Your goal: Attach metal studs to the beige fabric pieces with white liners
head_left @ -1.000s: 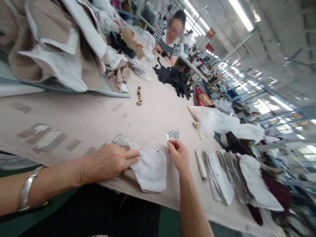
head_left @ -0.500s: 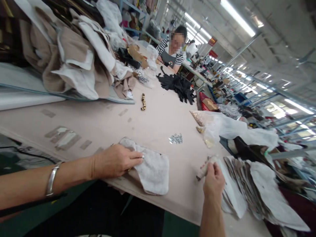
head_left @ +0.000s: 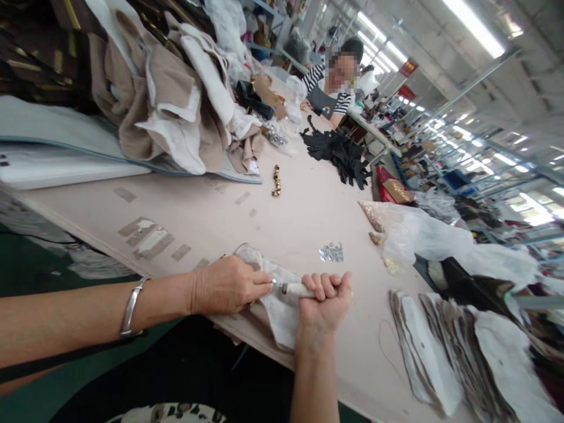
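My left hand [head_left: 229,285] is closed at the near table edge, pinching a white fuzzy fabric piece [head_left: 282,320] with a brownish underside. At its fingertips a small shiny metal bit [head_left: 274,282] shows on the fabric. My right hand [head_left: 325,299] is wrapped round a hand tool with a pale, thick handle [head_left: 297,290]. The tool's short dark metal end points left at the metal bit, very close to it; whether they touch I cannot tell. Part of the fabric is hidden under both hands.
A small heap of silvery metal pieces [head_left: 331,252] and a gold-coloured strip [head_left: 276,180] lie on the table [head_left: 220,223]. Stacked fabric pieces [head_left: 427,346] lie right, a garment pile [head_left: 171,94] left. Black strips [head_left: 337,155] lie before a co-worker [head_left: 328,94]; a plastic bag [head_left: 423,232] is at right.
My right hand has moved left from beside the fabric stack to the fabric piece, bringing the pale-handled tool with it. My left hand keeps its pinch. The whole view has shifted slightly.
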The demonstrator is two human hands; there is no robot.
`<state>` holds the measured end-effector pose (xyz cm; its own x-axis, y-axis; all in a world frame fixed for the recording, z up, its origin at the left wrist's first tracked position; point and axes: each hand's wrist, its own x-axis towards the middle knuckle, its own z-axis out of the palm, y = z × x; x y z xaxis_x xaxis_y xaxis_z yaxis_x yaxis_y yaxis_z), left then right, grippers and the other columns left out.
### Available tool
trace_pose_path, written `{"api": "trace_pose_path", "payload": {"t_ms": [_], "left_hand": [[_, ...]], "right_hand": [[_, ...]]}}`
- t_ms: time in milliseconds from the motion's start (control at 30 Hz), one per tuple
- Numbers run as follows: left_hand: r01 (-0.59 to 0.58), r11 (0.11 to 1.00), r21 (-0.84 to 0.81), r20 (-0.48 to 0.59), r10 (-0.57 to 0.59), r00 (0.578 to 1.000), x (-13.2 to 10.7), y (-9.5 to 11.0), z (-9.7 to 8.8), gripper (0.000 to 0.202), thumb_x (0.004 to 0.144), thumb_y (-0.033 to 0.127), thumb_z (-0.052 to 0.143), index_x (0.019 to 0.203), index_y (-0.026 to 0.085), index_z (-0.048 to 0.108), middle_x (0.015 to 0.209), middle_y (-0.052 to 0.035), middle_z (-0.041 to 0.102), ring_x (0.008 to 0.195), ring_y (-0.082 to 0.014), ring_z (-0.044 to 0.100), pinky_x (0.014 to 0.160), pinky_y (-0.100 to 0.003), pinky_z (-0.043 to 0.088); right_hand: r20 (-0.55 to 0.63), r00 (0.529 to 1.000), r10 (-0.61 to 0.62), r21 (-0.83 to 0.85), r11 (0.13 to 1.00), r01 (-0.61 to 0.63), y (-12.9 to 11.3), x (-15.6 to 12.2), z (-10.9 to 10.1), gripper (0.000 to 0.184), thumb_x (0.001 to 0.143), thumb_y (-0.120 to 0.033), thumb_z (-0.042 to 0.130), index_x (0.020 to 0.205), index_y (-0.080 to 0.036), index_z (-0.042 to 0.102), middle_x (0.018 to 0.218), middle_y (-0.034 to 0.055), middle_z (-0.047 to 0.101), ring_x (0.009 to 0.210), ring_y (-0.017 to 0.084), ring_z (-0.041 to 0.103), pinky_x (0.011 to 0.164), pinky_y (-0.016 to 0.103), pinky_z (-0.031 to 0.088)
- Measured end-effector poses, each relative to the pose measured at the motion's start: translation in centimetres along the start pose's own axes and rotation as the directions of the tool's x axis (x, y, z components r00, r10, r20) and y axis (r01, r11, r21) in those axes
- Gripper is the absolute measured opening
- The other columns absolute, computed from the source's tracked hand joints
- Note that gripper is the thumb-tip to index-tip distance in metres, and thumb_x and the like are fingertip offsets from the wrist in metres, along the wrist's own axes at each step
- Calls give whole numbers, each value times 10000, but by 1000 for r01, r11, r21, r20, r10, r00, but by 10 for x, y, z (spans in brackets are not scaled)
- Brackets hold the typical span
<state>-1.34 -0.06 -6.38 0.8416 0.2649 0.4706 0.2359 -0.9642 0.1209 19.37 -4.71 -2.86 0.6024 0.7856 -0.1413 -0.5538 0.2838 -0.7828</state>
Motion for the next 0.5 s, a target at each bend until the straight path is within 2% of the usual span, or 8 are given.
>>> {"api": "trace_pose_path", "payload": {"t_ms": [133,267,400,500], "left_hand": [[12,1000,-15,-13,-12,1000,0,0,1,182,924,137,561,1049,206,673,1019,-62,749,650,-157,614,542,-301,412],[10,1000,0,9,-10,1000,0,1,2,175,948,150,540,1027,196,689,1071,-71,755,659,-162,616,519,-315,392],[17,1000,-15,12,-17,1000,-1,2,7,185,952,154,526,1017,189,696,1145,-76,757,654,-163,618,503,-329,370],[18,998,-54,2,-18,1000,-2,2,10,172,939,149,534,1009,181,688,1123,-89,753,643,-167,613,495,-338,372]], "right_hand": [[-43,999,26,37,999,-24,8,2,0,466,909,-461,661,593,-228,411,463,-151,156,393,71,73,380,173,289],[-18,999,39,50,998,-38,9,0,2,436,925,-414,642,592,-229,428,468,-149,135,409,78,35,367,173,300],[90,995,-35,-65,997,41,8,-3,10,463,962,-411,603,595,-228,390,473,-142,114,389,74,35,361,170,295],[257,963,-80,-169,978,126,8,-11,19,484,1006,-403,543,592,-221,370,457,-134,119,362,68,56,374,176,300]]}}
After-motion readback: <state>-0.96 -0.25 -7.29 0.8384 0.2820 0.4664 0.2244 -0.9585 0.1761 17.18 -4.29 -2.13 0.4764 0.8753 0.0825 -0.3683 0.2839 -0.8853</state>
